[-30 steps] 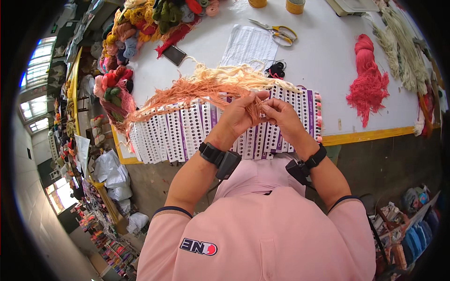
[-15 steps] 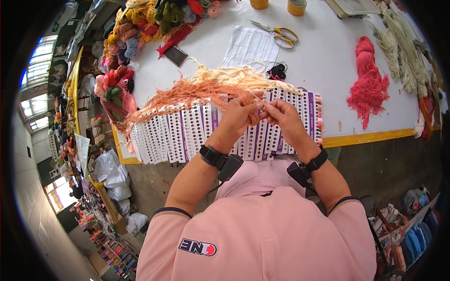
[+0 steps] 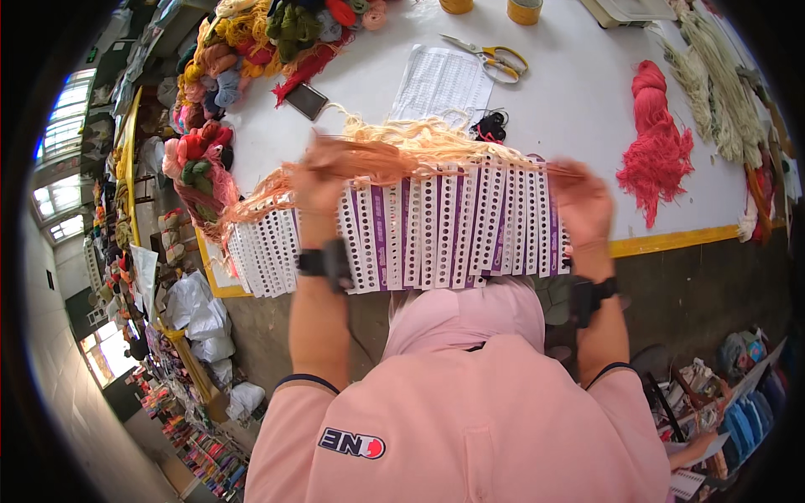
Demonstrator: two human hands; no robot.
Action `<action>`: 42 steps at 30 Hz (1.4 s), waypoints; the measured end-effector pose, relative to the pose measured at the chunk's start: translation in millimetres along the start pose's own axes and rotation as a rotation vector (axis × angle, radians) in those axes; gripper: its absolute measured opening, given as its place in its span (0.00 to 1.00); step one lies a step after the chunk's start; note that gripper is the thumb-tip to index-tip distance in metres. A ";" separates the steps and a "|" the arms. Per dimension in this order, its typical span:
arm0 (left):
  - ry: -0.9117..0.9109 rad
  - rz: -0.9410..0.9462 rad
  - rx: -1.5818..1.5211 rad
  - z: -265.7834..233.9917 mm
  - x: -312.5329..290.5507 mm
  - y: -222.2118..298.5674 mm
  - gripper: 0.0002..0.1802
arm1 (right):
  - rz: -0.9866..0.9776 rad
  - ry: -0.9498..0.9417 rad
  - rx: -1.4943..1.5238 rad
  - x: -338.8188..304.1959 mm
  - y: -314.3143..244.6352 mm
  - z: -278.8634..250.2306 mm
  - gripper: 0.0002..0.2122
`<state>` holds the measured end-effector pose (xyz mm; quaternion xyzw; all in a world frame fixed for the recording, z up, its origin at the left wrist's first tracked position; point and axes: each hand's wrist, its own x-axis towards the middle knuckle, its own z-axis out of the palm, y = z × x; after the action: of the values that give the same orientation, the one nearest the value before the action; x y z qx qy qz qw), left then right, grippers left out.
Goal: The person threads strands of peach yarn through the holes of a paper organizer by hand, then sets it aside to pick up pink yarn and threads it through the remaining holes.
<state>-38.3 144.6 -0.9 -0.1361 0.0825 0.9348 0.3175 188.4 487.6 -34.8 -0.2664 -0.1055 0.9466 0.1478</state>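
Currently our left hand [image 3: 317,186] and right hand [image 3: 583,204] each grip an end of the orange yarn strand [image 3: 436,172], stretched above the perforated cards [image 3: 419,230]. We should maintain even tension, avoiding snags.

Dark phone screen [image 3: 305,101] seen lying on tabletop [image 3: 570,101] near yarn pile; white printed sheet [image 3: 439,84] just right; purple-white punched cards [image 3: 436,226] along front edge.

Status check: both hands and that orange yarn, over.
Left hand and right hand spread apart, each gripping an end of the orange yarn strands. Yarn stretched over the row of white-and-purple punched cards. Nothing blocking.
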 end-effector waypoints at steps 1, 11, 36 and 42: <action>0.070 0.240 0.267 6.5 2.4 29.0 0.08 | -0.051 -0.190 0.105 6.6 -45.1 -41.7 0.03; 0.306 0.426 0.922 17.0 0.2 58.7 0.07 | -0.995 0.542 -1.385 -1.7 -245.9 -199.7 0.04; 0.129 -0.243 1.830 -99.2 77.8 -185.2 0.05 | 0.017 -0.366 -1.648 102.7 50.7 -35.9 0.08; 0.260 -0.428 1.499 -89.4 71.8 -178.1 0.06 | 0.223 -0.368 -1.525 103.7 38.9 -33.5 0.12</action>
<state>34.8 303.8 -119.8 -0.0069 0.6989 0.5251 0.4855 113.2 490.1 -122.7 -0.1426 -0.7204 0.6513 -0.1911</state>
